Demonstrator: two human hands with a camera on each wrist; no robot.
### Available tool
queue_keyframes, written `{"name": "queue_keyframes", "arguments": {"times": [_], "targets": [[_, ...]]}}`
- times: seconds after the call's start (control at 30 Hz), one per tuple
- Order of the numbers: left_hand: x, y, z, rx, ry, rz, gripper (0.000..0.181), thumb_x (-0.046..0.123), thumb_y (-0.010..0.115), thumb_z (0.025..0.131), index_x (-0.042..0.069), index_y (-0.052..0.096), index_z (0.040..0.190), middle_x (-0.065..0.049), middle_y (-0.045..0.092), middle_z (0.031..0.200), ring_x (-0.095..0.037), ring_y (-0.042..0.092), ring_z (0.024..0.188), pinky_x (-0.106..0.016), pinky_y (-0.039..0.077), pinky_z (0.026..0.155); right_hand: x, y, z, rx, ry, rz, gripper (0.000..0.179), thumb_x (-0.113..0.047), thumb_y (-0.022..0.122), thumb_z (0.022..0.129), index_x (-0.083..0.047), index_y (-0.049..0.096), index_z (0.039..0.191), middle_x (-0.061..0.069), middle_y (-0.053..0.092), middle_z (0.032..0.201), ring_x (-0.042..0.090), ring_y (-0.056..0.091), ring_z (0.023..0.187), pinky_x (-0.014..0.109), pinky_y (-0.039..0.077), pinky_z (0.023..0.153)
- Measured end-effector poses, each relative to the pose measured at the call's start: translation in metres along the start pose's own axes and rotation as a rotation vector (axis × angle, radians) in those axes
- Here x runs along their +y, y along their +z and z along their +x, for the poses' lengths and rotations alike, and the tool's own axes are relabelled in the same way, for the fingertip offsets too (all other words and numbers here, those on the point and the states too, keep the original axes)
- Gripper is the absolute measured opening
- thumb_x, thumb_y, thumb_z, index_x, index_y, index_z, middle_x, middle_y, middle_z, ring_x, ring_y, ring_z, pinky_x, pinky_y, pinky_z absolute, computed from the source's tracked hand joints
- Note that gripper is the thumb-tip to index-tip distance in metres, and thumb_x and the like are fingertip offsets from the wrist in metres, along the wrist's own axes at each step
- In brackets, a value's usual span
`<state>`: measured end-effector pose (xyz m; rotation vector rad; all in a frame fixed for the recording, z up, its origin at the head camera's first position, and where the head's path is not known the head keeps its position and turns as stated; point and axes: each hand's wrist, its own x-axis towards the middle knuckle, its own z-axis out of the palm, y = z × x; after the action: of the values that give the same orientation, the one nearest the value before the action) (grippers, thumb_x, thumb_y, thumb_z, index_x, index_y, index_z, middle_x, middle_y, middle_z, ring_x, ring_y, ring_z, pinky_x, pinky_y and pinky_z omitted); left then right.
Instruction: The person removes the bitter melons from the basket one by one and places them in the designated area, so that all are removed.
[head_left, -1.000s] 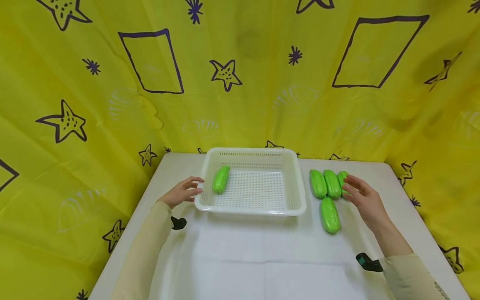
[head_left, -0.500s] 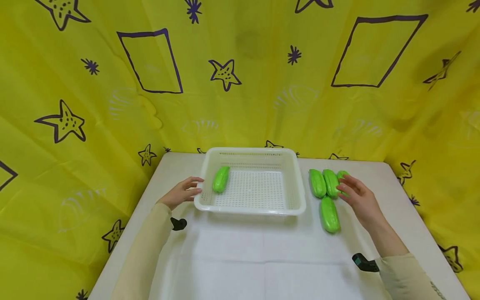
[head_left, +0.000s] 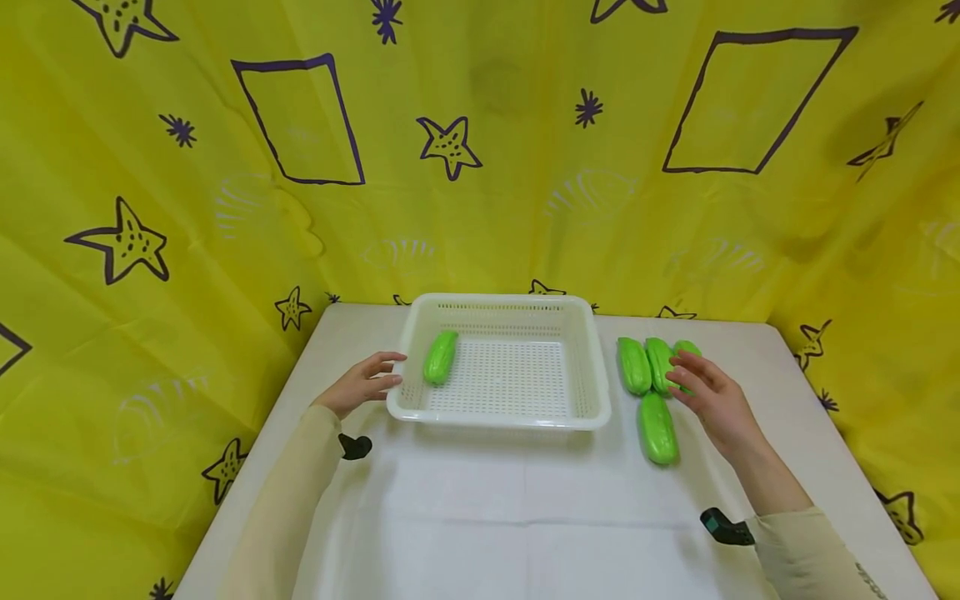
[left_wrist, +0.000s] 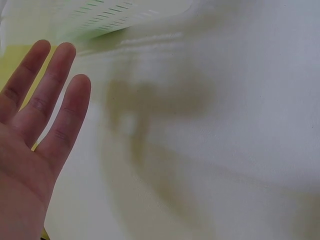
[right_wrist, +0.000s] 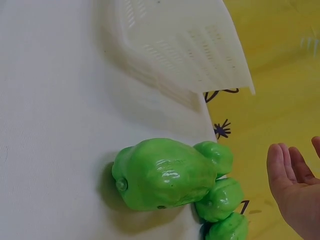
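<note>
A white perforated plastic basket (head_left: 501, 421) stands at the back middle of the table, with one glossy green gourd (head_left: 440, 357) inside near its left wall. My left hand (head_left: 362, 385) is at the basket's left side, fingers spread and fingertips right by the rim; in the left wrist view its fingers (left_wrist: 75, 102) are straight and hold nothing. To the basket's right, three gourds (head_left: 634, 367) lie side by side, the rightmost partly hidden by my right hand (head_left: 718, 408). A fourth gourd (right_wrist: 167, 175) lies in front of them. My right hand hovers over this group, fingers loosely bent, holding nothing.
A white-covered table (head_left: 480, 533) bears everything. Yellow curtains (head_left: 510, 233) with dark star drawings rise behind it and along both sides. Black wrist mounts (head_left: 727, 527) stick out below the sleeves.
My right hand has drifted slightly left, and its fingers now overlap the right-hand gourds of the back row more. The left hand, basket and gourds stay put.
</note>
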<state>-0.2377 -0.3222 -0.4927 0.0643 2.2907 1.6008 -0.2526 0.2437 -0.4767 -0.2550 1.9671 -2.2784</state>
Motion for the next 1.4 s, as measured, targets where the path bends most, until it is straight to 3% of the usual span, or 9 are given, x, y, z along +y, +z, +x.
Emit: {"name": "queue_keyframes", "arguments": {"times": [0.3, 0.63, 0.87, 1.4], "targets": [[0.0, -0.003, -0.002, -0.02, 0.002, 0.005, 0.057, 0.033, 0.067, 0.094, 0.02, 0.045, 0.145, -0.017, 0.042, 0.145, -0.032, 0.053, 0.122, -0.046, 0.048, 0.099, -0.01, 0.016, 0.014, -0.031, -0.017, -0.032, 0.046, -0.018, 0.055, 0.101, -0.007, 0.043, 0.143, -0.003, 0.051, 0.127, 0.006, 0.059, 0.108, 0.019, 0.05, 0.091], [0.006, 0.001, -0.003, -0.018, -0.015, 0.056, 0.057, 0.029, 0.067, 0.094, 0.016, 0.044, 0.144, -0.021, 0.04, 0.143, -0.035, 0.048, 0.124, -0.047, 0.048, 0.099, -0.04, 0.063, 0.05, -0.067, 0.056, -0.292, 0.065, -0.037, 0.056, 0.099, -0.011, 0.03, 0.153, 0.015, 0.036, 0.15, 0.013, 0.049, 0.122, 0.023, 0.046, 0.097], [0.01, 0.003, -0.003, -0.014, -0.027, 0.074, 0.054, 0.027, 0.065, 0.095, 0.016, 0.044, 0.144, -0.022, 0.04, 0.143, -0.036, 0.048, 0.123, -0.046, 0.05, 0.097, -0.05, 0.101, 0.078, -0.095, 0.119, -0.27, 0.07, -0.037, 0.059, 0.098, -0.013, 0.027, 0.154, 0.015, 0.031, 0.154, 0.034, 0.037, 0.137, 0.041, 0.037, 0.11], [0.007, 0.0, -0.002, -0.014, -0.013, 0.083, 0.058, 0.032, 0.067, 0.094, 0.017, 0.044, 0.144, -0.022, 0.042, 0.142, -0.035, 0.049, 0.123, -0.046, 0.05, 0.097, -0.037, 0.165, 0.116, -0.165, 0.112, -0.232, 0.063, -0.027, 0.059, 0.099, -0.011, 0.03, 0.153, 0.018, 0.031, 0.152, 0.034, 0.035, 0.138, 0.048, 0.035, 0.111]]}}
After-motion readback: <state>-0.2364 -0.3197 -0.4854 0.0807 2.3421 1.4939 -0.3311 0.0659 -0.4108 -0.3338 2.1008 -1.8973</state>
